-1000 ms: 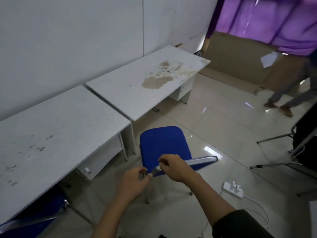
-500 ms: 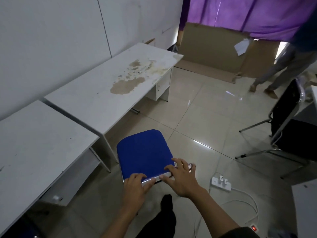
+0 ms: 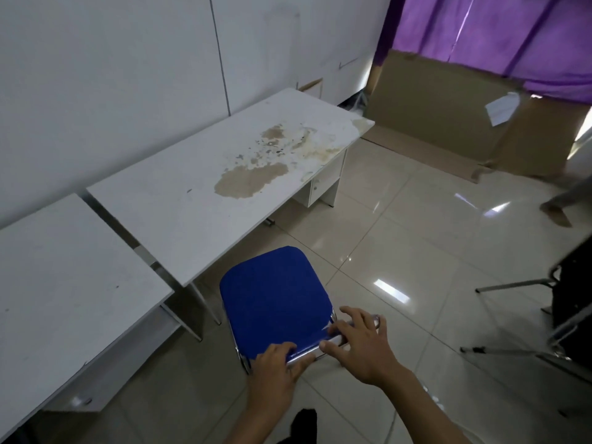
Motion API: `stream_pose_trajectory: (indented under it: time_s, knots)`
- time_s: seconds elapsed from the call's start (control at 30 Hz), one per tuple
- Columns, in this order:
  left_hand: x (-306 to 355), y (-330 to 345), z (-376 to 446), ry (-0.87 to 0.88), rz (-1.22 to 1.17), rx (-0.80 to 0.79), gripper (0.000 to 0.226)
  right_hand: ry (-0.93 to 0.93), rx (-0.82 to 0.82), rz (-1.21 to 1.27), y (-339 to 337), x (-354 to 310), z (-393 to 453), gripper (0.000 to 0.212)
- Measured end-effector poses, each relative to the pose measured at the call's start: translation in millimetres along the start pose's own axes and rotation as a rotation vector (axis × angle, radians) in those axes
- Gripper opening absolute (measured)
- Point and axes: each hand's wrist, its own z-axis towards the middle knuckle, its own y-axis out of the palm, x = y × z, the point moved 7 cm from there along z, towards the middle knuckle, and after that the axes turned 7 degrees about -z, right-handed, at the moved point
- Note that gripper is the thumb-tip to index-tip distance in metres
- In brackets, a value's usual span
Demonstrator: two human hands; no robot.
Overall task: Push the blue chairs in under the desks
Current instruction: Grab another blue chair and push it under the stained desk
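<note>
A blue chair [image 3: 275,299] with a chrome frame stands on the tiled floor just in front of the stained white desk [image 3: 179,203], its seat outside the desk's front edge. My left hand [image 3: 277,376] grips the top of the chair's backrest from the left. My right hand [image 3: 360,342] lies on the backrest top with fingers spread. A second white desk [image 3: 64,277] stands to the left, touching the first. The chair's legs are mostly hidden under the seat.
A black chair [image 3: 570,302] with metal legs stands at the right edge. Cardboard sheets [image 3: 448,116] lean against a purple curtain at the back. Another person's foot [image 3: 557,213] is on the floor at right. White wall runs behind the desks.
The chair has been turned and moved closer to the stained desk. My hands shifted along the backrest top, and the right hand's fingers spread wider. The view swung right.
</note>
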Motion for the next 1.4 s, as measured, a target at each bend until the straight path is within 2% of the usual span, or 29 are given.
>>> stream_pose_trajectory:
  time_s: [0.33,0.53,0.63,0.77,0.93,1.03,1.1,1.2,1.4]
  knots:
    - [49.5,36.9,71.6,-0.009,-0.073,0.038,0.072,-0.066,-0.036,-0.066,-57.2,44.6,88.2,0.068]
    - [73.8,49.5,110.2,-0.024,-0.105,0.084,0.072,-0.153,-0.068,-0.107,-79.4,65.6,138.8,0.068]
    - [85.8,42.9,131.1,-0.048,-0.111,0.153,0.067,-0.215,-0.073,-0.125,-90.4,65.6,167.9,0.068]
    - [94.3,30.1,151.1,-0.078,-0.056,0.324,0.063,-0.316,-0.092,-0.140,-98.9,62.2,202.3,0.065]
    - [88.4,25.8,161.7,-0.185,-0.010,0.570,0.069,-0.427,-0.138,-0.150,-99.7,59.4,231.6,0.086]
    - [81.6,35.2,164.2,-0.285,-0.060,0.668,0.083,-0.464,-0.181,-0.114,-99.0,60.7,241.5,0.064]
    - [77.8,40.4,164.2,-0.359,-0.190,0.751,0.078,-0.492,-0.209,-0.100,-97.3,63.1,245.5,0.052]
    - [71.9,41.0,165.4,-0.405,-0.328,0.822,0.062,-0.505,-0.236,-0.079,-95.3,62.4,247.2,0.049]
    - [55.8,24.9,187.2,-0.392,-0.395,0.885,0.059,-0.528,-0.255,-0.052,-98.1,46.8,276.6,0.042]
